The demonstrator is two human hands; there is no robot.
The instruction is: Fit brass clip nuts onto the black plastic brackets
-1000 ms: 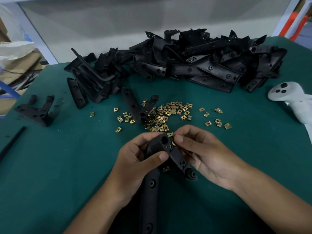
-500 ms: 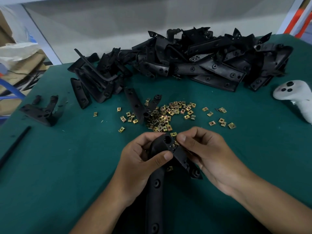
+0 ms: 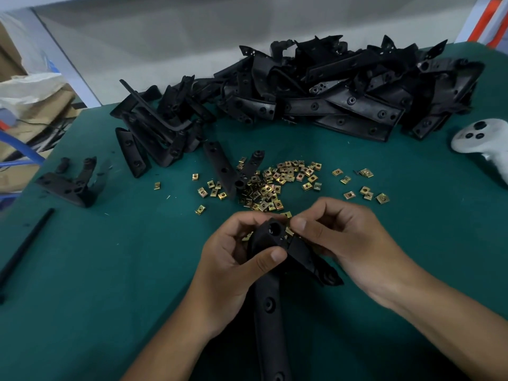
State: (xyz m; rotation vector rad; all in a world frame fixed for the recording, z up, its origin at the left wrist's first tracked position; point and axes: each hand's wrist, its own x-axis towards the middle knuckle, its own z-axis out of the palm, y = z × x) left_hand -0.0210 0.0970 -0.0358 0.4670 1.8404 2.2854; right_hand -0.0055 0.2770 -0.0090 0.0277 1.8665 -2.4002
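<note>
My left hand [image 3: 233, 259] grips the bend of a black plastic bracket [image 3: 268, 309], thumb across its front. One arm of the bracket runs down toward me, the other slants right under my right hand. My right hand [image 3: 343, 237] pinches a brass clip nut [image 3: 289, 231] against the bracket's edge just right of the round hole. A loose pile of brass clip nuts [image 3: 275, 185] lies on the green mat just beyond my hands. A big heap of black brackets [image 3: 316, 89] fills the back of the table.
One bracket [image 3: 228, 171] lies in the nut pile and another bracket [image 3: 68, 182] sits at the left. A white controller [image 3: 483, 138] rests at the right edge. A thin black rod [image 3: 24, 248] lies at the left. Cardboard and bags stand off the table's left.
Both hands keep their hold on the bracket. My right thumb and fingers have worked the clip nut slightly along the bracket edge; the view shifted a little.
</note>
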